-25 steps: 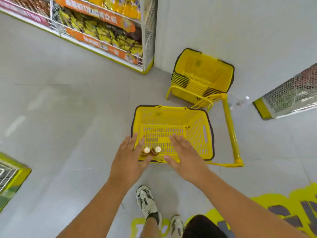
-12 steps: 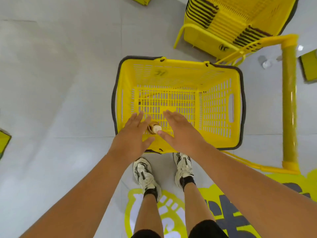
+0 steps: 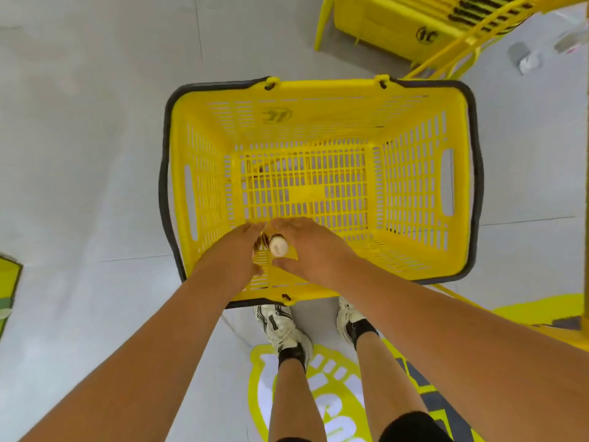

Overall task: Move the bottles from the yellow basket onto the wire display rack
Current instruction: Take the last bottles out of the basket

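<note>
A yellow basket [image 3: 411,275] with a dark rim stands on the grey floor in front of my feet. Both of my hands reach into it by the near wall. An upright bottle with a white cap [image 3: 278,245] stands between them. My right hand [image 3: 310,250] curls its fingers and thumb round this bottle. My left hand [image 3: 234,255] wraps round a second, brownish bottle [image 3: 260,242], which it mostly hides. The rest of the basket floor shows only bare grid. The wire display rack is out of view.
A stack of yellow baskets [image 3: 392,33] sits on a yellow frame [image 3: 446,55] at the top right. A yellow shelf corner [image 3: 9,282] shows at the left edge. My shoes [image 3: 283,327] stand on a yellow floor decal [image 3: 334,406] just behind the basket.
My view has moved closer and tilted down over the basket. Both hands have gone lower inside it and closed in round the two bottles.
</note>
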`<state>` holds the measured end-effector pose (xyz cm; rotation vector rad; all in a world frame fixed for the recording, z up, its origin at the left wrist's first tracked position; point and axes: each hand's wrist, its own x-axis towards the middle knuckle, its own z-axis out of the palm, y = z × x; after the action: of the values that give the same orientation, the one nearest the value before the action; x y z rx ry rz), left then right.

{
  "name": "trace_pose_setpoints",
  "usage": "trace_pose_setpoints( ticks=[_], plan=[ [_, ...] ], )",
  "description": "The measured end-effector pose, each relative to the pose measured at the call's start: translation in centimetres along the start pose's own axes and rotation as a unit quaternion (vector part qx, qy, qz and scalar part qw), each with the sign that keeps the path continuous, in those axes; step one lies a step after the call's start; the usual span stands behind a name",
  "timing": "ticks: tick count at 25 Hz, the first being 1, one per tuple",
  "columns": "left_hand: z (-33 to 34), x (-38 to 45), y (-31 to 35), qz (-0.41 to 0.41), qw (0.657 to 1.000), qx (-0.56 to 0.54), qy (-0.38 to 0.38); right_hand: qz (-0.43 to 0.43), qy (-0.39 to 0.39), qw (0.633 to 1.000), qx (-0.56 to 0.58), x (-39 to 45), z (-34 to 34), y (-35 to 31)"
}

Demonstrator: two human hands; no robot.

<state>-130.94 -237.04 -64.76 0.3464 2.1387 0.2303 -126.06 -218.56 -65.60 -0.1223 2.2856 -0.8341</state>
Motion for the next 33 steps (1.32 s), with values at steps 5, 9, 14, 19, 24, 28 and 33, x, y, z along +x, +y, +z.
trace_pose_setpoints(
  ticks=[5,9,14,19,24,28,33],
  plan=[
    [-0.5,0.9,-0.1,-0.023,0.990,-0.098,0.101,0.032,0.034,0.993,0.112,1.7,1.2,0.8],
    [-0.6,1.4,0.7,-0.052,0.953,-0.229,0.191,0.063,0.098,0.965,0.235,2.1,1.6,1.1],
    [0.4,2.3,0.8,-0.075,0.933,-0.284,0.207,0.148,0.162,0.916,0.337,3.5,2.1,1.5],
    [0.0,1.5,1.3,-0.067,0.926,-0.305,0.214,0.171,0.194,0.905,0.337,2.5,0.5,1.6],
    [-3.5,-1.8,3.8,-0.009,0.906,-0.336,0.257,0.143,0.241,0.901,0.332,-2.3,-4.7,-0.4],
    [-9.9,-7.7,6.7,0.023,0.876,-0.370,0.309,0.113,0.307,0.887,0.325,-7.7,-10.7,-4.6],
    [-19.5,-18.2,10.8,0.026,0.845,-0.373,0.382,0.039,0.361,0.872,0.328,-16.4,-21.2,-12.5]
  ],
)
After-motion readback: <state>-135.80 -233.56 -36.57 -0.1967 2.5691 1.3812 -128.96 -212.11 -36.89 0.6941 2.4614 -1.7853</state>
